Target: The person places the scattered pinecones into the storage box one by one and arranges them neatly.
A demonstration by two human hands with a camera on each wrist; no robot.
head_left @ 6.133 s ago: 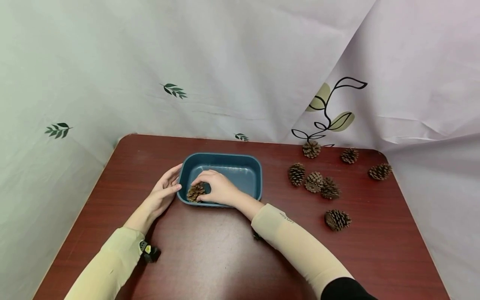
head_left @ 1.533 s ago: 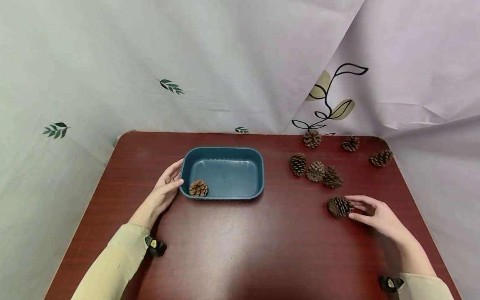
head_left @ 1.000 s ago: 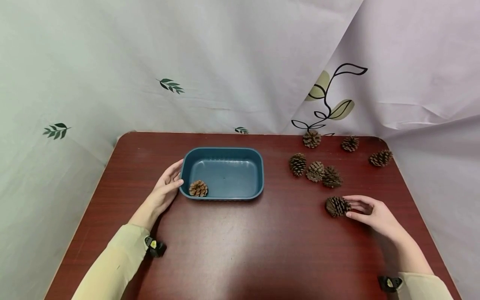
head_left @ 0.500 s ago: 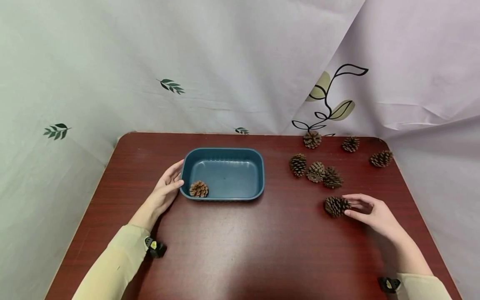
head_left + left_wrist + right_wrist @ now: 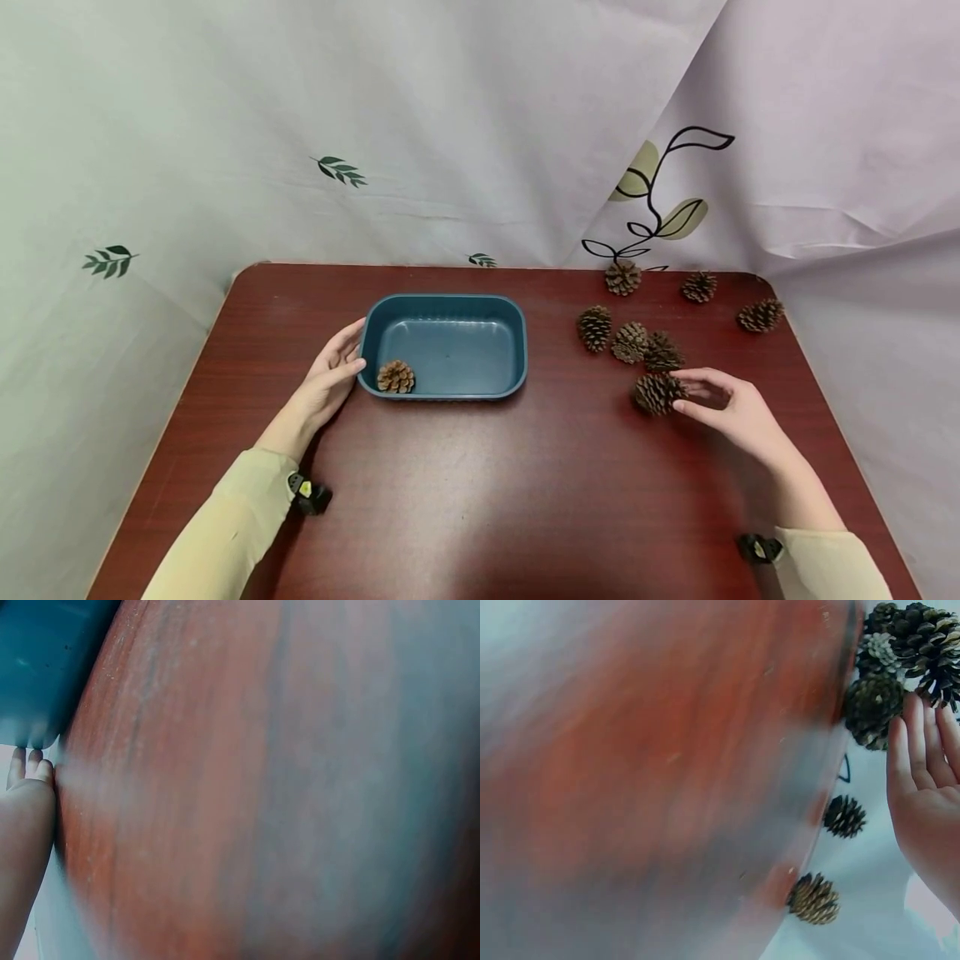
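Note:
In the head view my right hand (image 5: 738,410) pinches a dark brown pine cone (image 5: 657,393) between thumb and fingertips, close in front of a paired pine cone (image 5: 663,353). The right wrist view shows the held pine cone (image 5: 932,646) at the fingertips, apparently raised off the table. A blue rectangular plastic bin (image 5: 480,393) stands left of centre, with one lighter brown pine cone (image 5: 396,377) in its near left corner. Against the bin's left outer wall rests my left hand (image 5: 327,383), fingers fairly straight and thumb near the rim; part of the fingers is hidden.
Several more pine cones lie at the back right of the dark red table (image 5: 480,500), among them a rear pine cone (image 5: 623,277) and one by the right edge, a sideways pine cone (image 5: 761,316). A pale patterned cloth (image 5: 480,125) hangs behind the table.
My right hand has left the bin, where a pine cone now lies, and gone to another pine cone at right. That cone has lately shifted left and back with the hand. The left hand stays put.

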